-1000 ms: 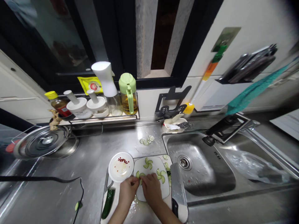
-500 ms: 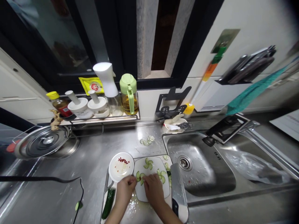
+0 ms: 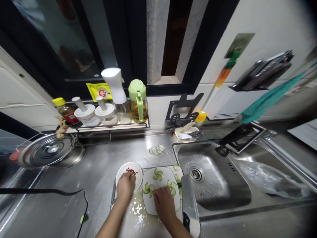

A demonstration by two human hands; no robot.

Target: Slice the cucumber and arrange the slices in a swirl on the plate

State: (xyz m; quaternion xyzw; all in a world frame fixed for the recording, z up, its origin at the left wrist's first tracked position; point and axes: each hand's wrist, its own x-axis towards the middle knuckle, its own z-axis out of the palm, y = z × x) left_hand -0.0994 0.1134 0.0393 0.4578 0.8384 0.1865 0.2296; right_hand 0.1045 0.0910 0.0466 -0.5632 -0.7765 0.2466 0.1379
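Left hand [image 3: 126, 185]: over the round white plate [image 3: 139, 180], fingertips by the red bits [image 3: 131, 170]; we can't tell if it pinches any | Right hand [image 3: 165, 201]: bent over the square white plate [image 3: 149, 206], hiding some; we can't tell its grip | Cucumber slices [image 3: 159, 173]: three fans on the square white plate | Arms: cut off below
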